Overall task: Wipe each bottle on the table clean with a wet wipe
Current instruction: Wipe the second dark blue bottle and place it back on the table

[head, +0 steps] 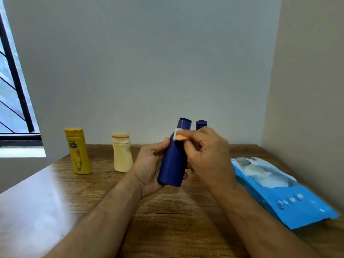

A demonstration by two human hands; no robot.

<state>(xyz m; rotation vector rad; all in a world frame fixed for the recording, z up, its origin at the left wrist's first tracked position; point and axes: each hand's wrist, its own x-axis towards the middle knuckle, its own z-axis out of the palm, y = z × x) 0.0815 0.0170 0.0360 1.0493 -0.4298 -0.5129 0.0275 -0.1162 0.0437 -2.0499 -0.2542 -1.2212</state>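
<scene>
Head view, my fingertips (181, 137): pinched on a small wet wipe (176, 134), pressed to the bottle's shoulder.
Right hand (206, 153): closed around that wipe, at 3 o'clock of the navy bottle (172, 161).
Left hand (149, 164): wrapped around the bottle's lower body, off the table (167, 211).
Long axis: near upright, cap tipped toward 1 o'clock; I judge the next stroke runs down it.
Waiting: yellow bottle (78, 151), cream bottle (122, 152) at 9 o'clock; second navy bottle (201, 124) behind.

four bottles in view: two dark blue bottles (172, 161) (201, 124), one yellow bottle (78, 151) and one cream bottle (122, 152). one blue wipes pack (283, 194) and one small wipe (176, 134). two hands (149, 164) (208, 151).
</scene>
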